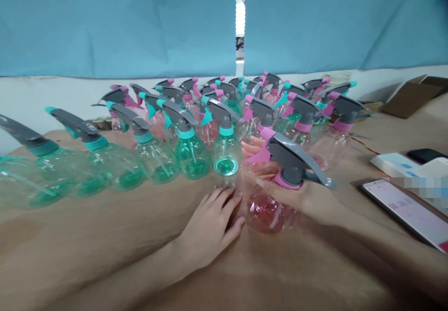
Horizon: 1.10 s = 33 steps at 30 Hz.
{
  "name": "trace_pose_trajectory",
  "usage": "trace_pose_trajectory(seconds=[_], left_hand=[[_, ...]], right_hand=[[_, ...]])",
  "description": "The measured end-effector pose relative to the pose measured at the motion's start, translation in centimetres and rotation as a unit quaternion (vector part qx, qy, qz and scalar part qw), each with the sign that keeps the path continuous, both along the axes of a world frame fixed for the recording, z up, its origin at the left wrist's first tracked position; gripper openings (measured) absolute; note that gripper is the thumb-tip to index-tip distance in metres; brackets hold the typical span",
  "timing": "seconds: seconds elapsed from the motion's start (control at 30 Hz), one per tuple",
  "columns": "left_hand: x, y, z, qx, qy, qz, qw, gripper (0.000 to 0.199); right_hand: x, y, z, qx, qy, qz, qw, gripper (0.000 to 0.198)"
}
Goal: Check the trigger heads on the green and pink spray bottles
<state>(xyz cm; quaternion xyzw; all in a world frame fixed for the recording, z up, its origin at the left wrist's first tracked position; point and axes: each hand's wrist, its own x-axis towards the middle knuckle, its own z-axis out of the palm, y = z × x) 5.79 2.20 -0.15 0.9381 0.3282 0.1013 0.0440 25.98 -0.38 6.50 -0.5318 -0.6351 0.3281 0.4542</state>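
Note:
My left hand (213,222) lies flat on the table with its fingers stretched forward, holding nothing. To its right, my right hand (308,201) is around the upper part of a clear pink spray bottle (268,213), below its grey and pink trigger head. The bottle leans slightly, and its head partly hides my fingers. Just ahead of my left hand stands a green spray bottle (227,152) with a turquoise collar. Left of it, more green spray bottles (194,157) run in a row. Behind my right hand stands another pink spray bottle (334,145).
Several more green and pink spray bottles crowd the back of the wooden table (140,236). On the right lie a phone (402,208), a white box-like item (394,164) and a dark rounded object (427,155). An open cardboard box (402,98) sits at the back right, below a blue curtain (140,26).

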Motion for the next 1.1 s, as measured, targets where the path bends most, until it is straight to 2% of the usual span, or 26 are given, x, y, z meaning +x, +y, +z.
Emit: trace_pose_trajectory(seconds=[0.17, 0.47, 0.8, 1.1], left_hand=[[-0.04, -0.06, -0.1, 0.0, -0.003, 0.0, 1.0, 0.045], [0.1, -0.01, -0.01, 0.0, 0.011, 0.001, 1.0, 0.045], [0.1, -0.04, -0.1, 0.0, -0.001, 0.001, 1.0, 0.044], [0.05, -0.02, -0.11, 0.002, -0.011, 0.0, 1.0, 0.043]], right_hand=[[-0.13, 0.03, 0.08, 0.008, 0.014, -0.004, 1.0, 0.011], [0.13, -0.03, -0.29, -0.019, 0.018, -0.005, 1.0, 0.013], [0.22, -0.06, -0.15, 0.006, -0.019, 0.015, 1.0, 0.01], [0.04, -0.06, 0.35, 0.002, -0.02, -0.002, 1.0, 0.011]])
